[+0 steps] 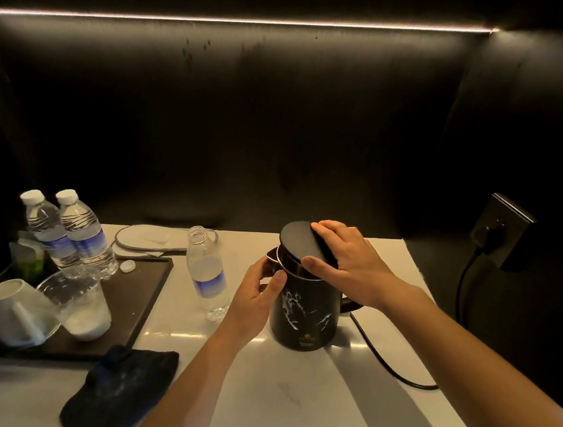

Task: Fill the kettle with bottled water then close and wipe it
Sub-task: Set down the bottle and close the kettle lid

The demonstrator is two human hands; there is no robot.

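Observation:
A black kettle (pixel 300 311) with white marbling stands on the white counter (pixel 291 401). Its round black lid (pixel 298 244) is tilted half-down over the opening. My right hand (pixel 350 261) lies on the lid, fingers spread over its right edge. My left hand (pixel 256 291) grips the kettle's upper left side near the spout. An uncapped, empty water bottle (pixel 206 272) stands just left of the kettle, and its white cap (pixel 127 266) lies on the tray. A dark blue cloth (pixel 119 397) lies at the front left.
A dark tray (pixel 137 306) at left carries two sealed water bottles (pixel 69 233), a white mug (pixel 14 311) and a clear plastic cup (pixel 79 301). The kettle's black cord (pixel 383 358) runs right toward a wall socket (pixel 495 230). Dark walls enclose the back.

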